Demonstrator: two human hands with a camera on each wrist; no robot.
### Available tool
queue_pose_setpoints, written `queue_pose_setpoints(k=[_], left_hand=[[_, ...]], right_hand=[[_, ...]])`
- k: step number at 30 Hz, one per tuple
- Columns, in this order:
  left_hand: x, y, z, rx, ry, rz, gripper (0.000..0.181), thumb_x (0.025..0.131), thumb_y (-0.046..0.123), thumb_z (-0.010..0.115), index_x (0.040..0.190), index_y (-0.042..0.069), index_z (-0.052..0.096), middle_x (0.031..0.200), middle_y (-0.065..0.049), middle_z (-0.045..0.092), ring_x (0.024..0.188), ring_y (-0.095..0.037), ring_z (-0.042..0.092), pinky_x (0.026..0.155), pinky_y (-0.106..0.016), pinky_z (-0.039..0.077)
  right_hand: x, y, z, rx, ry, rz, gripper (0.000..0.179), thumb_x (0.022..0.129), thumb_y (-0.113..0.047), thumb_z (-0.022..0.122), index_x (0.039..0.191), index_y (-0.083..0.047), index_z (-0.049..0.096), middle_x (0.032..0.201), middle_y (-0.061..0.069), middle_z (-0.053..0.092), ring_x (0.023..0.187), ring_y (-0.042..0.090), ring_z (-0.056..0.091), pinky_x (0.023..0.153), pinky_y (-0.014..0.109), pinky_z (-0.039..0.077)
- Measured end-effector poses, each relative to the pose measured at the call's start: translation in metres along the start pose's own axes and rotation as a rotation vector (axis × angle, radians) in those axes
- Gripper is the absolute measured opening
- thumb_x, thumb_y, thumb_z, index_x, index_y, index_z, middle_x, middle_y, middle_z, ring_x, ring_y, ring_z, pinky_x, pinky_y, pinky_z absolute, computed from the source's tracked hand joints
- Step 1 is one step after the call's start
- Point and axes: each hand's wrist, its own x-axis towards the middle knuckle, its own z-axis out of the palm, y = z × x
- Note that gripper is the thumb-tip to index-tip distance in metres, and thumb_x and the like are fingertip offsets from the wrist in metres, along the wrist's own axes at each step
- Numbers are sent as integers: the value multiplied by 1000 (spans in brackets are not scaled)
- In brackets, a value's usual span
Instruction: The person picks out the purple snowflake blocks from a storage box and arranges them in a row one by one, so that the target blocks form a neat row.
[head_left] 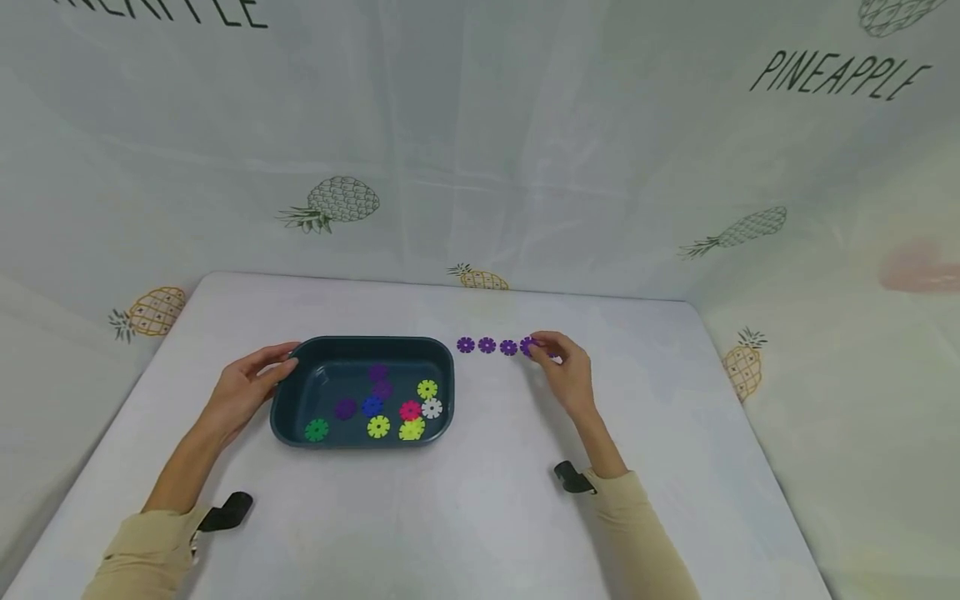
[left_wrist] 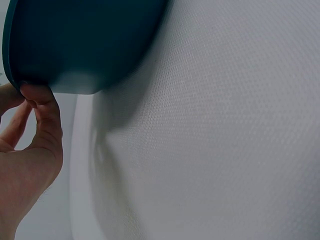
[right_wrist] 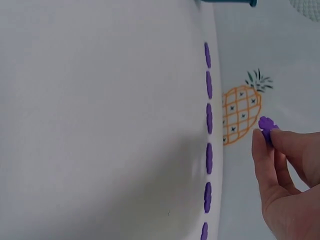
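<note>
My left hand [head_left: 236,387] grips the left end of a dark teal tray [head_left: 330,375], thumb at its rim. In the left wrist view, the thumb and fingers pinch the tray's corner. Several notched flower-shaped plastic discs lie in the tray: a green disc [head_left: 317,430], a blue disc [head_left: 372,406], a white disc [head_left: 432,408], a pink disc [head_left: 410,410], plus yellow and purple ones. My right hand [head_left: 567,373] pinches a purple disc [right_wrist: 267,126] between thumb and fingertips, raised over the table. Below it runs a row of purple discs [right_wrist: 209,119], partly hidden by the hand in the head view.
The white table [head_left: 420,517] has its far edge just beyond the disc row. A curtain [head_left: 525,167] printed with pineapples hangs behind and around it. Black wrist-camera mounts [head_left: 573,477] sit at both sleeves.
</note>
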Motion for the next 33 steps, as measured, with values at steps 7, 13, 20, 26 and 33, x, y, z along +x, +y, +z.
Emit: queue_pose_setpoints(k=[7, 13, 20, 26, 33], left_hand=[[0, 0, 0, -8, 1, -2, 53, 104, 36, 62, 148, 7, 54, 122, 10, 55, 99, 2, 61, 82, -13, 52], [-1, 2, 0, -6, 2, -7, 53, 104, 37, 62, 148, 8, 54, 122, 9, 54, 100, 0, 59, 81, -13, 52], [0, 2, 1, -12, 3, -11, 53, 104, 38, 62, 147, 8, 55, 121, 9, 54, 99, -1, 60, 81, -14, 52], [0, 2, 2, -16, 2, -5, 53, 104, 37, 62, 147, 7, 55, 121, 9, 54, 99, 0, 60, 82, -13, 52], [-1, 2, 2, -12, 0, -20, 54, 104, 38, 62, 147, 7, 55, 122, 8, 54, 100, -1, 60, 81, -14, 52]], right_hand=[[0, 10, -16, -10, 35, 37, 22, 97, -5, 72, 118, -1, 73, 109, 18, 71, 103, 27, 69, 81, 14, 54], [-1, 20, -28, -80, 75, 53, 21, 96, -9, 74, 117, -4, 74, 106, 13, 73, 94, 13, 68, 73, 13, 51], [-1, 29, -42, -82, 110, 92, 23, 96, -10, 75, 118, -5, 74, 108, 13, 72, 94, 7, 66, 73, 12, 49], [-1, 37, -53, -70, 141, 129, 25, 97, -8, 73, 121, -3, 73, 112, 17, 71, 97, 6, 65, 75, 13, 51], [-3, 48, -67, -78, 179, 201, 26, 98, -11, 72, 122, -2, 71, 115, 17, 69, 102, 11, 64, 75, 11, 50]])
